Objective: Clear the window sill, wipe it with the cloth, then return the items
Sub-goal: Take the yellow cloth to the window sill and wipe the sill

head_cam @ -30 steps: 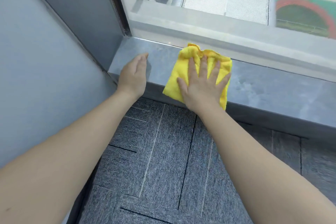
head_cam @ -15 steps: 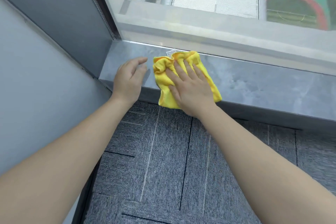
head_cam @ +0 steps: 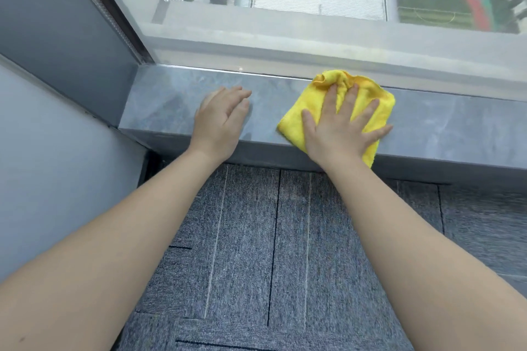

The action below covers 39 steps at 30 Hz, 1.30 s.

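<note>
A grey stone window sill (head_cam: 159, 105) runs across the view below the glass. A yellow cloth (head_cam: 368, 91) lies crumpled on it, its near edge hanging over the sill's front lip. My right hand (head_cam: 339, 131) presses flat on the cloth with fingers spread. My left hand (head_cam: 219, 122) rests palm down on the bare sill to the left of the cloth, holding nothing. No other items show on the sill.
The window pane (head_cam: 313, 8) rises right behind the sill. A grey wall (head_cam: 57, 165) and a dark frame (head_cam: 114, 14) close off the sill's left end. Grey carpet tiles (head_cam: 271, 251) cover the floor below.
My right hand has slid the cloth to the right along the sill, away from my left hand. The left hand stays resting on the sill.
</note>
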Tool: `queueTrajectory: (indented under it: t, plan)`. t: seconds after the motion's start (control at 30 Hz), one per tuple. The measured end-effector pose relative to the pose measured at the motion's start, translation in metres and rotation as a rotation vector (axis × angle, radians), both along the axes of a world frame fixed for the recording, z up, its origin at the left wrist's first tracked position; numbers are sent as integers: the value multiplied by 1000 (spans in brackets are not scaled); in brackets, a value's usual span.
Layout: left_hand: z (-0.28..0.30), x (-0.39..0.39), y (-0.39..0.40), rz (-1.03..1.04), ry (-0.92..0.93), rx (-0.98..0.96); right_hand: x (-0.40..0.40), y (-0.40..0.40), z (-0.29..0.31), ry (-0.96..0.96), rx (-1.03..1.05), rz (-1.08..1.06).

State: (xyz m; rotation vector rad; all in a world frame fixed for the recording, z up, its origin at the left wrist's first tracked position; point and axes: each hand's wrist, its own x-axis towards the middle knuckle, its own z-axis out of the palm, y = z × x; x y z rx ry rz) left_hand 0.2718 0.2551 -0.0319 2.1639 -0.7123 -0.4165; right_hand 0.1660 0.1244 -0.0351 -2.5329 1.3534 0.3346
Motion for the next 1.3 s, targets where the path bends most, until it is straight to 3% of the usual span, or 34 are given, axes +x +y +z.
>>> queueTrajectory:
  t: [0.2,0.27,0.43,0.53,0.67,0.8,0.93,1.03,1.13,1.3]
  plan:
    - [-1,5,-1,52,20,-27,40,15,-2,-52,5,-100]
    - [-1,6,2,57,13,-32,44,24,-4,-81,-8,13]
    - [1,4,1,71,-1,-28,14,16,-5,-164,-33,545]
    - [5,0,-9,49,9,-35,-13,-6,-1,-135,-46,649]
    - [7,-9,-23,-8,-22,3,-48,-34,-2,-30,-88,526]
    - [3,-19,-32,-39,-50,29,-69,-52,-1,26,-104,200]
    - [-1,-19,-33,-49,-50,47,-43,-48,-1,2,-50,-152]
    - [0,-16,-32,-54,-36,23,-10,-41,2,-24,4,-297]
    - [1,-14,-31,-58,-13,-1,9,-28,0,-37,-12,-235]
    - [8,-18,-32,-69,74,9,-4,-1,5,-65,-11,205]
